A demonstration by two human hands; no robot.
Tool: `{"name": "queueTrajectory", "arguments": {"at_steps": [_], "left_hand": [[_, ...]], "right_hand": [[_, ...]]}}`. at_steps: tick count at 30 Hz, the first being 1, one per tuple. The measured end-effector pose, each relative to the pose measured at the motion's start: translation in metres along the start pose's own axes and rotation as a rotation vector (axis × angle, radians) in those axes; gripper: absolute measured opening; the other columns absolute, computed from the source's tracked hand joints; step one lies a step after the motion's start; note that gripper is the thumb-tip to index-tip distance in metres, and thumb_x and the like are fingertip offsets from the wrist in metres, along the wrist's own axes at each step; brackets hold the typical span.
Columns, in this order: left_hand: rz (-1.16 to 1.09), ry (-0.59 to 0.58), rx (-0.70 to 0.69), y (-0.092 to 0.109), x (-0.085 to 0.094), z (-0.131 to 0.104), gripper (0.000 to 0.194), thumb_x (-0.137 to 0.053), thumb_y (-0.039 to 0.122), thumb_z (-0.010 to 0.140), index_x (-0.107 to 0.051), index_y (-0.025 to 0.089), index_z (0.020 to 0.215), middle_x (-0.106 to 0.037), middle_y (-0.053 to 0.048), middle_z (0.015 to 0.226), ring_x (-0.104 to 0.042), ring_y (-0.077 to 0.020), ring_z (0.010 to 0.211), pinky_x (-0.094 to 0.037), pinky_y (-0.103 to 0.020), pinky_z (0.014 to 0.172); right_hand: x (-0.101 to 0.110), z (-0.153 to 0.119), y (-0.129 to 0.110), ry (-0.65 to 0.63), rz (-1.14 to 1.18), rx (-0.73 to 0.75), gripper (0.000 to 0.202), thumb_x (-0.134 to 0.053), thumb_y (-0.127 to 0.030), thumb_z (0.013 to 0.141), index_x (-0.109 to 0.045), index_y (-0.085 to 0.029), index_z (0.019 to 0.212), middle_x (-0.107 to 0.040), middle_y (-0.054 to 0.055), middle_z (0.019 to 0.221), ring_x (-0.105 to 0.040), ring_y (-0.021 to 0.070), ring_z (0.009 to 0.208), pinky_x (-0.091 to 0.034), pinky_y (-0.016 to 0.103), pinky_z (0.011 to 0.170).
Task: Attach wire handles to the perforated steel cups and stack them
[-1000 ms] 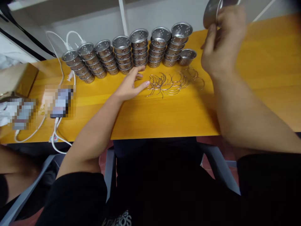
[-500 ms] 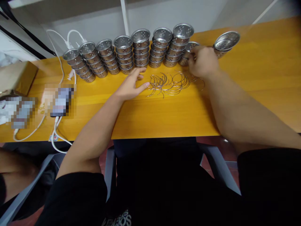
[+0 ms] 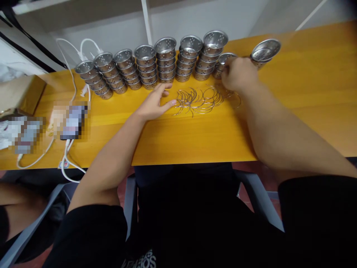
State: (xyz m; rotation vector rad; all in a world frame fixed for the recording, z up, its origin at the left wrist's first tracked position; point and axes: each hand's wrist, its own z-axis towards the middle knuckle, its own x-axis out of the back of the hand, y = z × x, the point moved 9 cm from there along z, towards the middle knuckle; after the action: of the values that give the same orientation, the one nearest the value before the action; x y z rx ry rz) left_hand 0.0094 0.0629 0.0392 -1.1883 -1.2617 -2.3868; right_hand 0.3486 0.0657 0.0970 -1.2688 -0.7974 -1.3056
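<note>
Nearest to you, your black sleeves are at the edge of the yellow table. Your left hand lies with the fingers spread and holds nothing; its thumb is just beside the loose curved wires. Farther, your right hand is at the rim of the upper cup in a short stack; the fingers are partly hidden, so I cannot tell if they grip it. Seven taller stacks of perforated metal cups stand leftward in a row, and a tilted cup is to the right, before the grey wall.
</note>
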Motion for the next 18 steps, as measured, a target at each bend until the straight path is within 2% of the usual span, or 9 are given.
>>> {"name": "queueTrajectory", "arguments": {"at_steps": [4, 7, 10, 13, 14, 15, 16, 17, 18], "left_hand": [[0.012, -0.014, -0.005, 0.000, -0.001, 0.000, 0.087, -0.084, 0.065, 0.111, -0.061, 0.021, 0.183, -0.070, -0.027, 0.185, -0.082, -0.0439, 0.158, -0.067, -0.065, 0.142], [-0.004, -0.011, -0.012, -0.004, -0.002, 0.001, 0.087, -0.086, 0.064, 0.109, -0.063, 0.024, 0.183, -0.071, -0.025, 0.184, -0.080, -0.0438, 0.157, -0.067, -0.063, 0.141], [-0.017, -0.006, -0.020, -0.009, -0.002, 0.002, 0.086, -0.086, 0.064, 0.108, -0.064, 0.026, 0.182, -0.071, -0.023, 0.183, -0.080, -0.0433, 0.155, -0.067, -0.063, 0.140], [-0.023, -0.006, -0.029, -0.012, -0.004, 0.003, 0.087, -0.086, 0.066, 0.109, -0.063, 0.027, 0.183, -0.070, -0.023, 0.184, -0.080, -0.0442, 0.156, -0.066, -0.065, 0.140], [-0.022, -0.009, -0.031, -0.013, -0.004, 0.003, 0.088, -0.086, 0.067, 0.109, -0.062, 0.027, 0.184, -0.070, -0.023, 0.184, -0.080, -0.0444, 0.156, -0.066, -0.065, 0.140], [-0.021, -0.012, -0.033, -0.013, -0.005, 0.003, 0.088, -0.086, 0.067, 0.109, -0.062, 0.027, 0.184, -0.070, -0.023, 0.184, -0.080, -0.0445, 0.156, -0.066, -0.064, 0.140], [-0.019, -0.013, -0.034, -0.013, -0.005, 0.003, 0.089, -0.086, 0.067, 0.109, -0.061, 0.027, 0.184, -0.070, -0.023, 0.184, -0.080, -0.0446, 0.156, -0.066, -0.064, 0.140], [-0.016, -0.012, -0.035, -0.013, -0.005, 0.003, 0.089, -0.085, 0.067, 0.109, -0.061, 0.026, 0.184, -0.070, -0.024, 0.184, -0.080, -0.0446, 0.156, -0.066, -0.065, 0.140], [-0.014, -0.011, -0.036, -0.012, -0.005, 0.003, 0.088, -0.085, 0.066, 0.109, -0.061, 0.025, 0.183, -0.070, -0.024, 0.184, -0.080, -0.0446, 0.155, -0.066, -0.065, 0.140]], "right_hand": [[-0.009, 0.004, 0.006, 0.003, 0.049, 0.066, 0.026, -0.081, -0.005, 0.125, -0.092, -0.004, 0.150, -0.087, 0.038, 0.158, -0.088, 0.0458, 0.146, -0.062, 0.051, 0.117], [-0.013, 0.011, 0.011, 0.053, 0.158, 0.104, 0.021, -0.087, -0.004, 0.121, -0.093, -0.011, 0.140, -0.091, 0.031, 0.152, -0.088, 0.0427, 0.138, -0.063, 0.053, 0.119], [-0.007, 0.020, 0.022, 0.161, 0.228, 0.124, 0.026, -0.085, -0.003, 0.123, -0.092, -0.015, 0.146, -0.089, 0.028, 0.157, -0.083, 0.0378, 0.142, -0.061, 0.052, 0.127], [0.000, 0.038, 0.056, 0.294, 0.246, 0.060, 0.039, -0.073, 0.003, 0.126, -0.086, -0.013, 0.159, -0.079, 0.029, 0.169, -0.073, 0.0338, 0.157, -0.052, 0.050, 0.137], [0.002, 0.045, 0.074, 0.358, 0.261, 0.022, 0.043, -0.072, 0.007, 0.123, -0.087, -0.013, 0.158, -0.074, 0.029, 0.172, -0.073, 0.0327, 0.157, -0.052, 0.048, 0.137], [0.001, 0.053, 0.094, 0.403, 0.231, -0.035, 0.049, -0.076, 0.014, 0.115, -0.087, -0.011, 0.156, -0.070, 0.032, 0.174, -0.074, 0.0340, 0.158, -0.054, 0.047, 0.136], [0.000, 0.060, 0.111, 0.430, 0.165, -0.072, 0.055, -0.079, 0.019, 0.107, -0.087, -0.008, 0.154, -0.067, 0.034, 0.172, -0.078, 0.0351, 0.151, -0.057, 0.047, 0.132], [-0.001, 0.068, 0.121, 0.465, 0.081, -0.045, 0.057, -0.082, 0.021, 0.100, -0.088, -0.005, 0.151, -0.067, 0.037, 0.166, -0.081, 0.0375, 0.139, -0.062, 0.049, 0.123], [0.002, 0.071, 0.120, 0.533, -0.006, 0.089, 0.054, -0.084, 0.020, 0.094, -0.088, 0.000, 0.145, -0.067, 0.040, 0.156, -0.081, 0.0410, 0.124, -0.066, 0.053, 0.107]]}}
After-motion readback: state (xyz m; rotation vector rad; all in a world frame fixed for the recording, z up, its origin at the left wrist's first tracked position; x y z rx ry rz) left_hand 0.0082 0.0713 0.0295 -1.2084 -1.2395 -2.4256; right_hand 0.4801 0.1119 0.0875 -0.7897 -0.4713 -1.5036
